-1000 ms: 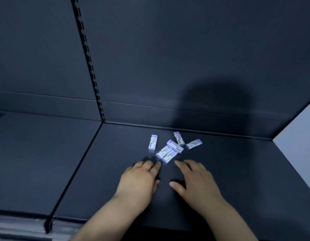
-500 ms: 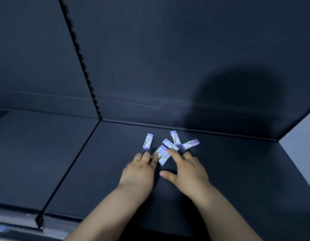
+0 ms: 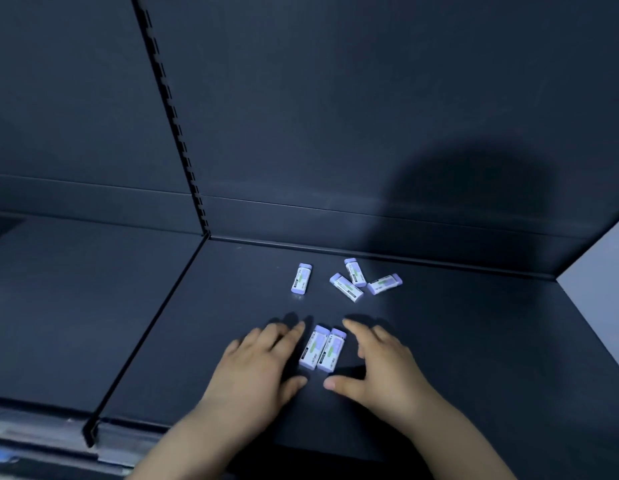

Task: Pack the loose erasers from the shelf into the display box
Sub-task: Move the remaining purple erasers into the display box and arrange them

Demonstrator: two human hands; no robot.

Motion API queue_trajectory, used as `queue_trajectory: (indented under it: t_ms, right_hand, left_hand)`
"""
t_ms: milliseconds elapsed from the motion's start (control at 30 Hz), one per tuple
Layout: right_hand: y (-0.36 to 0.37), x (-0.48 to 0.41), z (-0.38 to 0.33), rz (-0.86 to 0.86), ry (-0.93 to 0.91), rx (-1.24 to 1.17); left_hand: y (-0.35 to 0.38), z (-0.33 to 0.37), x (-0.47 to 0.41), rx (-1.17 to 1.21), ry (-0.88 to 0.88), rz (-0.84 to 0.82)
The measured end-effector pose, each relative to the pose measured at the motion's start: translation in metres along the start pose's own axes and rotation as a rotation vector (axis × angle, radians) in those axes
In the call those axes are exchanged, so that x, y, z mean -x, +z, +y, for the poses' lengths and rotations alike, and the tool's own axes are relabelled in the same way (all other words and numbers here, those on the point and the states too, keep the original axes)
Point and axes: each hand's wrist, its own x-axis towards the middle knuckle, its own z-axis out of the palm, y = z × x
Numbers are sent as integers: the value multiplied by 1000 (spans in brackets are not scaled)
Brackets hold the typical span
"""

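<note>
Two white-and-lilac erasers (image 3: pixel 322 348) lie side by side on the dark shelf (image 3: pixel 474 341), between my hands. My left hand (image 3: pixel 259 368) rests flat just left of them, fingers apart. My right hand (image 3: pixel 381 365) lies flat just right of them, thumb stretched toward the pair. Neither hand grips anything. Farther back lie more erasers: a single eraser (image 3: pixel 302 278) to the left and three erasers (image 3: pixel 361 280) bunched to the right. No display box is in view.
A slotted upright (image 3: pixel 178 133) and a divider line (image 3: pixel 152 327) split the shelf into two bays. The dark back panel (image 3: pixel 370 116) rises behind. A pale side wall (image 3: pixel 606 282) closes the right end. The shelf's front lip (image 3: pixel 44 441) runs at lower left.
Both hands have pulled two erasers out of the pile toward the front edge and lined them up side by side. The other erasers stay at the back.
</note>
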Motion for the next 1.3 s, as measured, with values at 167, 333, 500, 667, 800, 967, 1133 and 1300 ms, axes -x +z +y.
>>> queue_trajectory:
  t_ms: [167, 333, 500, 667, 800, 967, 1133, 1300]
  right_hand:
    - [6, -4, -3, 63, 35, 30]
    - [7, 0, 0, 107, 36, -15]
    - [1, 2, -1, 60, 32, -84]
    - [-2, 12, -28, 156, 39, -123]
    - [2, 12, -77, 187, -31, -17]
    - [32, -2, -160, 217, -48, -35]
    - [76, -14, -243, 248, -26, -99]
    - [101, -9, -302, 241, -11, -121]
  left_hand:
    - [-4, -3, -32, 54, 107, -176]
    - [-1, -4, -44, 171, 103, -169]
    - [1, -5, -30, 213, 94, -15]
    - [-12, -30, -13, 192, 162, 128]
    - [-29, -72, 2, 159, 211, 256]
    - [-63, -145, 31, 101, 282, 350]
    - [-89, -230, 62, 51, 280, 331]
    - [-105, -283, 96, 41, 253, 309]
